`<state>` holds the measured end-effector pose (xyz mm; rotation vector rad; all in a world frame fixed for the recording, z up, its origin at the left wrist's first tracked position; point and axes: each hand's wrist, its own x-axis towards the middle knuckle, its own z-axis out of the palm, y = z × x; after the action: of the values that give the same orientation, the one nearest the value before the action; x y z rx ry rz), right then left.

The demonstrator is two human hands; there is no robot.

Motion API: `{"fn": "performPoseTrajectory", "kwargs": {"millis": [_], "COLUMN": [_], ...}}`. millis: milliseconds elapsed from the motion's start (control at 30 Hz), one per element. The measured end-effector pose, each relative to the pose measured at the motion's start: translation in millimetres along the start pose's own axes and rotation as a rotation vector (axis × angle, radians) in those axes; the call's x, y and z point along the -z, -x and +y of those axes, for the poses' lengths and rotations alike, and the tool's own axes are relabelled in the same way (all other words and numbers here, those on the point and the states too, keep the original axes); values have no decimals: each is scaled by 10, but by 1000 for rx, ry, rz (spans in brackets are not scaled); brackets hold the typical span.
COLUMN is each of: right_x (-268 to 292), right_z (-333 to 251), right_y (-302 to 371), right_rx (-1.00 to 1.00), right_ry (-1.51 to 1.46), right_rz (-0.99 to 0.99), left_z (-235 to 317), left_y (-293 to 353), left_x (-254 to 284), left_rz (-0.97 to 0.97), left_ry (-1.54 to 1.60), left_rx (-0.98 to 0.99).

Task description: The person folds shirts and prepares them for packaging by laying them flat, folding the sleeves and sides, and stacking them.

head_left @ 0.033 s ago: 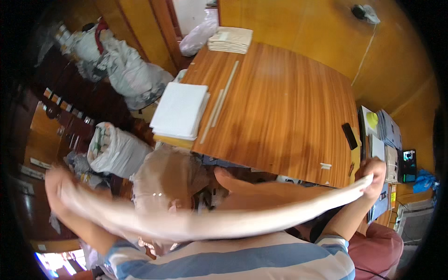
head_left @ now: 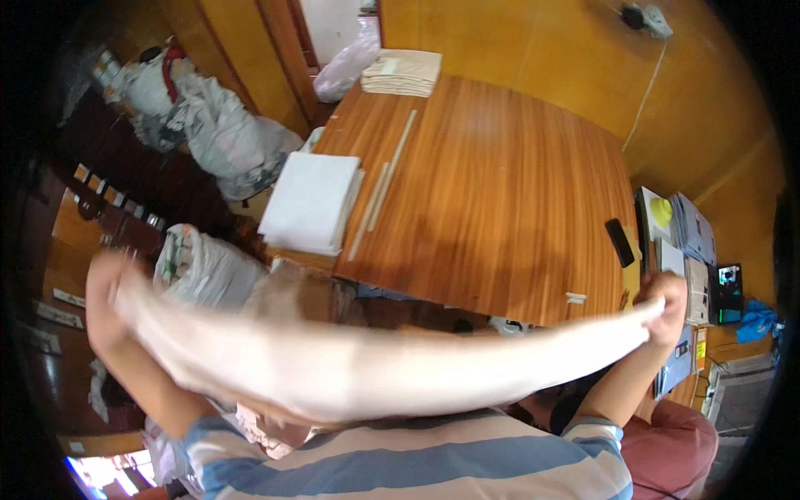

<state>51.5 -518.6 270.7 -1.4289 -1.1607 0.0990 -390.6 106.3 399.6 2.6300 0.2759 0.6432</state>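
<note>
A long pale cloth, blurred by motion, is stretched across my front between both hands. My left hand grips one end at the far left, arm raised. At the right, my right hand is closed on the other end, beside the corner of the wooden table. A stack of folded white cloths lies on the table's near left corner, beyond the stretched cloth. My striped shirt fills the lower edge.
Thin wooden strips lie beside the white stack. A beige folded stack sits at the table's far end and a black phone near its right edge. Stuffed sacks stand left; papers and a small screen right.
</note>
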Motion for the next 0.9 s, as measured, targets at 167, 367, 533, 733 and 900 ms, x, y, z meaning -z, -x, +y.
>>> {"fn": "performPoseTrajectory", "kwargs": {"millis": [167,367,533,733,900], "right_x": [1059,1740,270,-480,-473], "right_z": [1007,3109,2767,2230,2069], "right_y": [-667,-535,724,1552,1717], "right_rx": [-538,-525,-619,-1056,-1254], "right_ry": [470,1236,1030,1076,919], "right_rz": [115,471,397,268,171], "left_z": [455,68,81,-119,-499], "left_y": [-3063,-4147,-1762,1032,874], "left_x": [-2221,-4681,-5365,-5361,-5400], "left_rz": [-290,86,-2,231,-351], "left_ry": [260,-100,97,305,730], "left_rx": [-88,-163,255,1119,915]}}
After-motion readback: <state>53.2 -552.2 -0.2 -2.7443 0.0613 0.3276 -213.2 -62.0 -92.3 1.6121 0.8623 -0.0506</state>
